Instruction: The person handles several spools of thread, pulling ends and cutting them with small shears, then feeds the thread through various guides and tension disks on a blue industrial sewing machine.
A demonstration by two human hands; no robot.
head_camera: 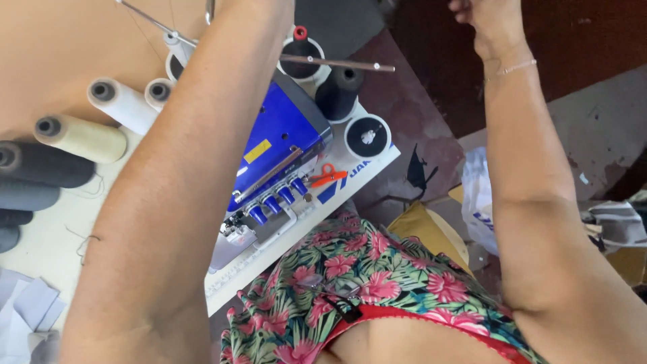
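Plainly, with both arms raised toward 12 o'clock, the left hand out of view and the right hand cut off so its fingers cannot be read, an elbow could topple the black thread cone behind the blue overlock machine on the desk.

A blue serger sits on a white table, orange snips beside it. Black thread cones stand behind; cream cones and grey cones lie at left (on their sides). A white plastic bag and yellow sack rest on the floor.
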